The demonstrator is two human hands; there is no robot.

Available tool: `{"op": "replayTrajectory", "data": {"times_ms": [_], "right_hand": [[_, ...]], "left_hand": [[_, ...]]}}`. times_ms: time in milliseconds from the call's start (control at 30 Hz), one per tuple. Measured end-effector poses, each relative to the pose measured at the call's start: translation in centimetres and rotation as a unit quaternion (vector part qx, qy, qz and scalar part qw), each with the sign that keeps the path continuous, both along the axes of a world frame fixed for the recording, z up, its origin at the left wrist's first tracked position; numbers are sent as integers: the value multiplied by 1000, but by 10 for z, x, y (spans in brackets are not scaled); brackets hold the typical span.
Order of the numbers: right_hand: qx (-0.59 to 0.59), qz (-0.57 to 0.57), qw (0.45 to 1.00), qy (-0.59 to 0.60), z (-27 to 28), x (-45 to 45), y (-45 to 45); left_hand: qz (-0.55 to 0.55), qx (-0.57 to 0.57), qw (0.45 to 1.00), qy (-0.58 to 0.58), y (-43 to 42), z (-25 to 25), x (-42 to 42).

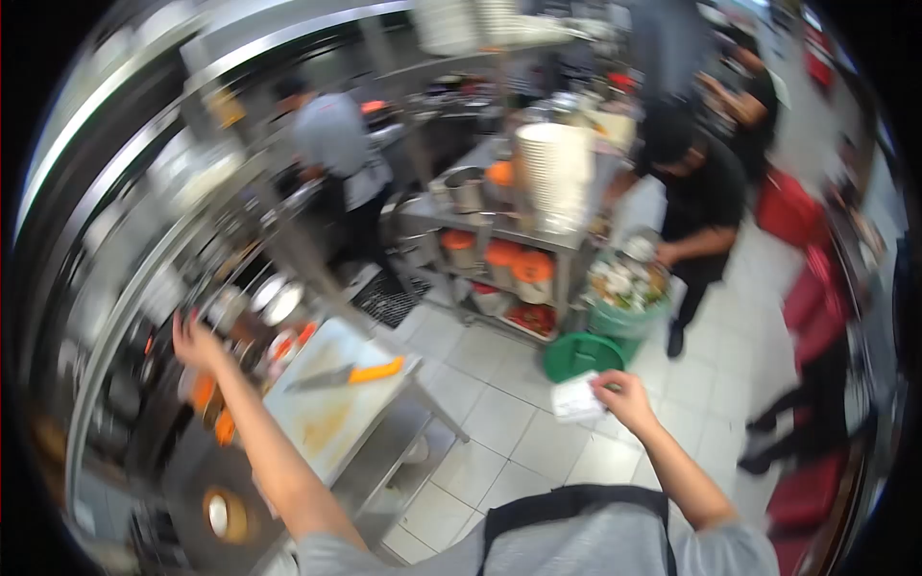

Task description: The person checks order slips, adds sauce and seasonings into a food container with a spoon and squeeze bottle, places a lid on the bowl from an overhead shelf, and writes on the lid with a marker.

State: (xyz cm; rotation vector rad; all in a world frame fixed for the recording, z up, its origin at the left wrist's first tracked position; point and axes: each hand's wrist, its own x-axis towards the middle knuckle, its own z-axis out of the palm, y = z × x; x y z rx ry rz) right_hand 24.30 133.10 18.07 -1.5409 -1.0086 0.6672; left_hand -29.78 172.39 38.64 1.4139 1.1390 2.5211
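Observation:
My right hand [626,398] is closed, pinching a white paper slip [576,399] by its edge, out over the tiled floor. Faint grey marks show on the slip; I cannot read them. My left hand [198,346] reaches far out to the left beside the metal shelving, its fingers stretched out and slightly apart. Motion blurs the fingertips, and I see nothing held there. Close to that hand are small containers and orange items [205,392]. A knife with an orange handle [376,370] lies on a stained white cutting board [331,408] to the right of my left forearm.
A green bin [629,317] full of food scraps stands ahead, with a green lid [583,357] beside it. A co-worker in black [706,182] bends over the bin. Another person in grey [331,134] works further back. White stacked containers [555,178] top a steel table.

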Motion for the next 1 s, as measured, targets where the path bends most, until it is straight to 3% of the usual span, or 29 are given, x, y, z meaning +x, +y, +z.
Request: {"op": "replayTrajectory", "data": {"times_ms": [33, 67, 100, 133, 167, 200, 233, 267, 300, 367, 400, 500, 533, 633, 667, 733, 833, 967, 1000], "right_hand": [[-16, -2, 1000, 11, 2, 0, -2], [-53, -6, 998, 33, 2, 4, -5], [-49, -8, 999, 17, 4, 7, -7], [-20, -12, 1000, 18, 1, 13, -10], [-24, -11, 998, 53, 1, 19, -13], [-30, -16, 997, 75, 3, 25, -17], [-35, -16, 995, 97, 5, 34, -23], [-27, -24, 994, 102, 5, 46, -30], [-21, -30, 994, 106, 4, 60, -38], [-22, -45, 993, 104, 1, 90, -58], [-29, -55, 993, 98, 0, 105, -71], [-29, -78, 994, 70, -10, 157, -108], [-35, -74, 993, 83, -8, 171, -121], [-33, -55, 995, 77, -6, 205, -155], [-27, -48, 997, 62, -11, 218, -164], [9, -48, 999, 6, -15, 241, -178], [-56, -30, 986, 155, -21, 274, -196], [-108, 4, 978, 180, -43, 327, -204], [-95, 8, 979, 178, -43, 342, -206]], "left_hand": [[21, 29, 998, 54, -11, -26, 31], [13, 17, 1000, -12, -42, -47, 94], [31, -33, 998, 31, -40, -92, 125], [-53, -121, 990, 51, -52, -132, 168], [-116, -178, 977, -3, -71, -180, 225], [-239, -296, 925, 14, -86, -238, 272], [-349, -405, 845, 33, -114, -281, 318], [-489, -395, 778, -27, -181, -282, 375], [-584, -427, 689, 39, -217, -293, 413], [-753, -472, 456, -31, -278, -294, 484], [-822, -467, 313, -89, -300, -286, 507], [-866, -474, 125, -97, -352, -246, 562], [-869, -471, 119, -96, -359, -247, 579], [-852, -447, 230, 144, -372, -259, 634], [-833, -499, 208, 117, -379, -254, 650], [-843, -491, 207, 79, -401, -237, 682], [-856, -483, 181, 1, -425, -238, 732], [-849, -502, 150, -67, -423, -245, 798], [-836, -517, 168, -79, -420, -244, 816]]}}
